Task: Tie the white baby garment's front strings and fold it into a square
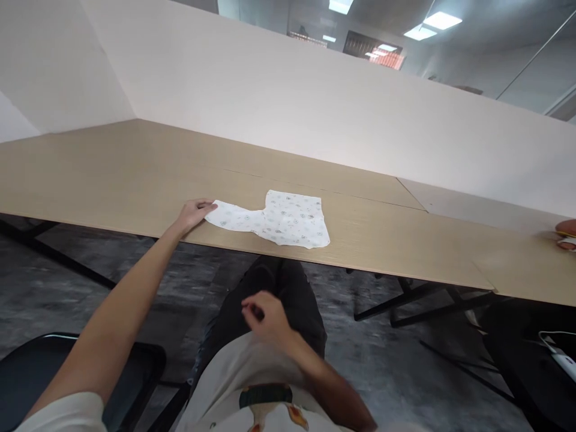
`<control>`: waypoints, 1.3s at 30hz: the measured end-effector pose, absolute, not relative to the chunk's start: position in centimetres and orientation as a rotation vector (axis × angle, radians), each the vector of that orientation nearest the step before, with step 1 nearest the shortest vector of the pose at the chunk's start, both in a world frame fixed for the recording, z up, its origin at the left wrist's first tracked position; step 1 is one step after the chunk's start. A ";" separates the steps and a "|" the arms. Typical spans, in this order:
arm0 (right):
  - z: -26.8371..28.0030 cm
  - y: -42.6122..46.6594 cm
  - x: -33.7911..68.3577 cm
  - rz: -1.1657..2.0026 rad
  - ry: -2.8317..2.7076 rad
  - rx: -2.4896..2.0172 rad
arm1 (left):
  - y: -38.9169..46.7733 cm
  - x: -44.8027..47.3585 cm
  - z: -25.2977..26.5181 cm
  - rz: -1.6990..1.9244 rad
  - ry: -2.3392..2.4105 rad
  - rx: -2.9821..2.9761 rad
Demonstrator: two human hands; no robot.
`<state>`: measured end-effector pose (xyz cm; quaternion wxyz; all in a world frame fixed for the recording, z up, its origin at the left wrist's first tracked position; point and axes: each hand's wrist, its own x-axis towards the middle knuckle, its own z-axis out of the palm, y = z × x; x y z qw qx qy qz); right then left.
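Observation:
A small white cloth piece [294,219] with a scattered grey print lies flat near the front edge of the table [378,234]. It has a wide, squarish right part and a narrow strip reaching left. The tip of that strip is between the fingers of my left hand [197,215], with the thumb and fingertips closed at its edge. My right hand [269,315] is in the air over my lap, short of the table. Its fingers are curled toward the thumb, slightly blurred, and nothing shows in them.
A white partition [270,102] rises along the table's back. At the far right edge lies a partly visible brownish object [567,234]. Black chairs stand below on both sides, one [517,354] carrying a white device with a cable [562,360].

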<state>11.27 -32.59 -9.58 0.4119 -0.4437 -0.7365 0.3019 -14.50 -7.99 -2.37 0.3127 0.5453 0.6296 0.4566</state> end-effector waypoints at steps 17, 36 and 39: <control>-17.4 -35.8 9.8 1.155 -2.069 -1.337 | -10.4 8.8 0.1 1.099 1.041 1.448; -6.7 -26.8 23.8 0.152 -1.633 -1.350 | -14.4 -4.8 -3.9 0.978 1.045 2.395; -5.1 -22.8 28.4 -0.017 -1.780 -1.435 | -14.2 -4.7 -5.0 0.993 1.098 2.483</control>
